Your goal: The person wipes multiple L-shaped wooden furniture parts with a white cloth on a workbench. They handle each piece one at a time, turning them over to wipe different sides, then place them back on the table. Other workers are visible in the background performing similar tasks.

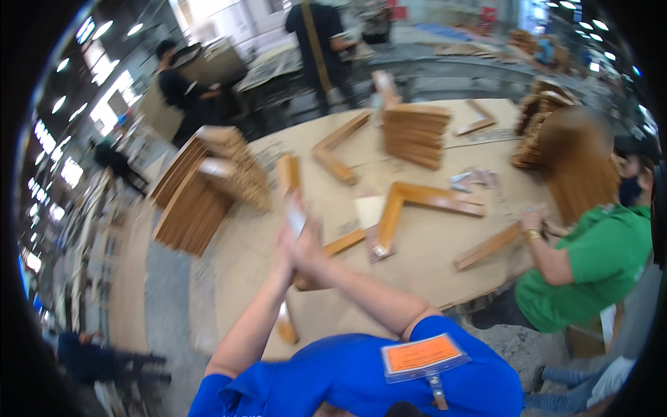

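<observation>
My left hand (281, 251) and my right hand (308, 244) meet, closed, over the left-middle of the table. Motion blurs their fingers. A small pale sheet (297, 217) shows at the fingertips, lying against a brown wooden frame piece (288, 170) that runs away from me under the hands. How each finger grips is hidden. A wooden bar (345, 242) emerges beside my right wrist; I cannot tell whether it joins that piece. Below my left forearm shows another wooden end (285, 325). To the right lies an L-shaped wooden corner (396, 205), beside a pale sheet with a pinkish edge (370, 210).
On the table (410, 278) stand stacked wooden corners at left (198, 201), centre (417, 135) and right (542, 128). Another L-shaped corner (333, 153) lies beyond my hands, near crumpled scraps (474, 181). A person in green (590, 254) holds a wooden piece (490, 247) at right.
</observation>
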A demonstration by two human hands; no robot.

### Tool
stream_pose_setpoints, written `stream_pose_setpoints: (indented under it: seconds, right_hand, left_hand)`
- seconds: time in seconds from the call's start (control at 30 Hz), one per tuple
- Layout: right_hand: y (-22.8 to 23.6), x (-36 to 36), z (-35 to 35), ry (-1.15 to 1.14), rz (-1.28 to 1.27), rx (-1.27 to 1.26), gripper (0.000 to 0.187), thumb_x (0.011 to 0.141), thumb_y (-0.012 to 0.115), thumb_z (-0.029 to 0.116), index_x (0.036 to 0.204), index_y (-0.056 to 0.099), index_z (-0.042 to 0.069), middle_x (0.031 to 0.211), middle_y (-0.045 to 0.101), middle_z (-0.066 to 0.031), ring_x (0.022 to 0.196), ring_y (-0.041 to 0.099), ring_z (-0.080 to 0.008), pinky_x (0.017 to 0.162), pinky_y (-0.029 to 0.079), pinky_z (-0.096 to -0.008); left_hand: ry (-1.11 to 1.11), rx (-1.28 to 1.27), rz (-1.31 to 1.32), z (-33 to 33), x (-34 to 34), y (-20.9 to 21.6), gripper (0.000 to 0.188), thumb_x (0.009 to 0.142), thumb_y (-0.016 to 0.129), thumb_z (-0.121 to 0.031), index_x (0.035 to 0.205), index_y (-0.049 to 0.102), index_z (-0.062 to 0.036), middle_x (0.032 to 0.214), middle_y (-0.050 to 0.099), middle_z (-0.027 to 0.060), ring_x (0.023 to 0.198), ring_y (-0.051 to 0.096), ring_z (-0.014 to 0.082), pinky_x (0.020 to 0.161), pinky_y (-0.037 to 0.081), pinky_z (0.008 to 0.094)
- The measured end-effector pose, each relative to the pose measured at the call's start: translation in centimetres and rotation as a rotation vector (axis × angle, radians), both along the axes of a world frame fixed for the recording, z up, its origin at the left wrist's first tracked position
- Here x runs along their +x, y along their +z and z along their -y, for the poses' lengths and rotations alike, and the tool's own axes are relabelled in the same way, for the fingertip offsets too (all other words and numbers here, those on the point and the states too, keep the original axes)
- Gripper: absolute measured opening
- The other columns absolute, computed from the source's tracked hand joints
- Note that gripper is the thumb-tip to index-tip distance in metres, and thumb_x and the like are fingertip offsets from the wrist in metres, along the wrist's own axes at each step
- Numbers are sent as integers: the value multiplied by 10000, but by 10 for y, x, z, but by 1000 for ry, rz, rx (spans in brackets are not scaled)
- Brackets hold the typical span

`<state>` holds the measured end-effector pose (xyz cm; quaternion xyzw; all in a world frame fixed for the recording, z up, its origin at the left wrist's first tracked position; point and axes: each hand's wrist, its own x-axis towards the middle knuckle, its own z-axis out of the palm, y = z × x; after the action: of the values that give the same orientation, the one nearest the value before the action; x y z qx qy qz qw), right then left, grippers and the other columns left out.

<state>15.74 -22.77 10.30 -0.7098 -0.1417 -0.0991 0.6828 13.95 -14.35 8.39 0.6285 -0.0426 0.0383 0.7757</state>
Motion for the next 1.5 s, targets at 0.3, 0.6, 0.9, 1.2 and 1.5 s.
stream_pose_setpoints:
  seconds: [0.3, 0.6, 0.9, 1.2, 1.5]
  right_hand:
    - [-8, 8, 41, -160, 101, 245, 550, 1010, 375, 295, 1463, 259, 5, 1528, 191, -254, 1444, 147, -334, 1160, 141, -397]
    - [-31, -87, 8, -321, 117, 120, 567, 1015, 371, 319, 1463, 243, -4, 1506, 275, -226, 1426, 214, -310, 1151, 184, -377]
    - [-9, -49, 40, -320, -54, 269, 608, 1025, 358, 343, 1477, 185, -24, 1525, 243, -165, 1417, 219, -247, 1140, 202, -333]
    - [13, -50, 40, -473, -94, 179, 623, 1019, 368, 396, 1448, 248, -39, 1412, 397, -152, 1305, 382, -238, 1078, 307, -329]
    - [13, -93, -2, -387, -7, 183, 617, 1026, 337, 391, 1470, 206, -17, 1494, 299, -157, 1370, 299, -249, 1113, 252, -334]
  left_hand:
    - [-191, 14, 28, 47, 2, 22, 458, 1032, 375, -248, 1427, 340, -20, 1313, 496, 122, 1187, 488, 189, 981, 413, 292]
    - [-265, 143, 19, 41, 20, 32, 460, 1024, 392, -256, 1411, 378, -7, 1296, 524, 119, 1158, 498, 184, 966, 409, 311]
    - [-431, 237, 249, 33, -16, 28, 536, 1008, 431, -232, 1448, 280, 35, 1429, 415, 182, 1337, 378, 241, 1091, 307, 325]
    - [-432, 256, 318, 16, -29, 23, 554, 985, 460, -207, 1471, 268, -23, 1372, 473, 231, 1221, 505, 251, 995, 399, 324]
    - [-588, 28, 108, 9, -18, 20, 568, 970, 484, -218, 1469, 283, -39, 1389, 445, 257, 1281, 463, 303, 1033, 372, 353]
